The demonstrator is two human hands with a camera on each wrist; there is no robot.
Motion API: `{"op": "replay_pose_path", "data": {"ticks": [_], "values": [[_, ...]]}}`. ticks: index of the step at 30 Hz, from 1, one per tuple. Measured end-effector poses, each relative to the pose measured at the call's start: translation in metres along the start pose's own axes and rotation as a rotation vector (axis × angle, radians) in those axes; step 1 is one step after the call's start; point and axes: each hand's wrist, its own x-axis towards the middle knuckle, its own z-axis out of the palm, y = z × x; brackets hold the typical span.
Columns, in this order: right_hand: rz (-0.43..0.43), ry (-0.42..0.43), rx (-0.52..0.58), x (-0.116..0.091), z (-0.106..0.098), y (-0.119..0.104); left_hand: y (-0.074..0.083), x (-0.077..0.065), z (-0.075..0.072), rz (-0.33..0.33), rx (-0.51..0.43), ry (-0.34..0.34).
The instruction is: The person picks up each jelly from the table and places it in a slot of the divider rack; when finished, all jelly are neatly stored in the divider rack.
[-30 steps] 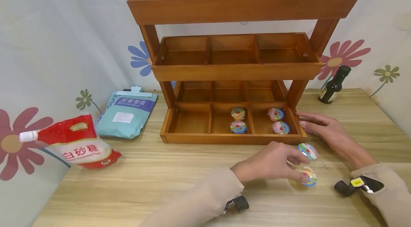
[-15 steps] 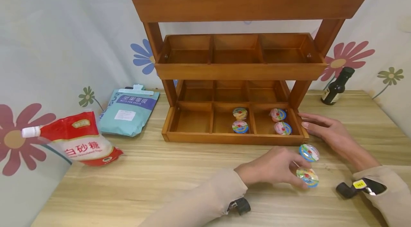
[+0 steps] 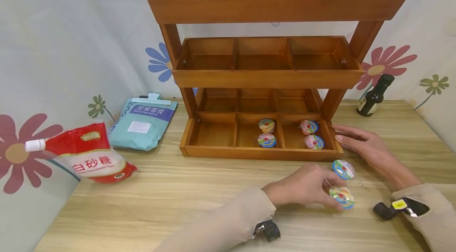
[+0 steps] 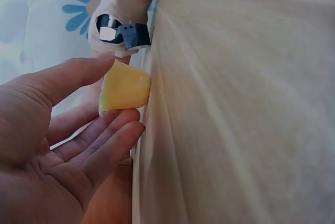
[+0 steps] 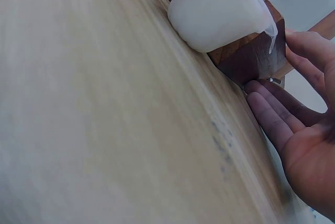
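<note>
My left hand (image 3: 304, 188) pinches a yellow jelly cup (image 3: 342, 197) on the table, thumb on one side and fingers on the other. The left wrist view shows the cup's yellow body (image 4: 125, 88) between thumb and fingertips. Just behind it sits another jelly cup (image 3: 343, 169) with a blue-rimmed lid; its white body (image 5: 220, 12) shows large in the right wrist view. My right hand (image 3: 368, 151) rests its straight fingers against the right end of the wooden rack (image 3: 261, 153). Two jelly cups lie in the rack's bottom middle compartment, two more in the right one.
A red-and-white sugar bag (image 3: 94, 157) with a white cap lies at the left, a teal nut snack bag (image 3: 144, 125) behind it. A dark bottle (image 3: 374, 95) stands at the back right. Upper tiers of the rack overhang its bottom tray.
My left thumb has gone from overlapping the near cup's lid to its edge, with the fingers now at the cup's far side. The right hand stays at the rack's end.
</note>
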Motion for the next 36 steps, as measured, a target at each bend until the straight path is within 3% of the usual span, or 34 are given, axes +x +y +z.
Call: {"op": "replay_pose_path", "data": {"ticks": [23,36], "values": [[0.012,0.001,-0.007,0.0002,-0.0006,-0.0003,-0.0009,0.0005,0.0044,-0.011,-0.014,0.034],[0.007,0.000,-0.011,-0.0005,-0.0007,-0.0003,0.0013,-0.0038,-0.0045,-0.019,-0.038,0.034]]}}
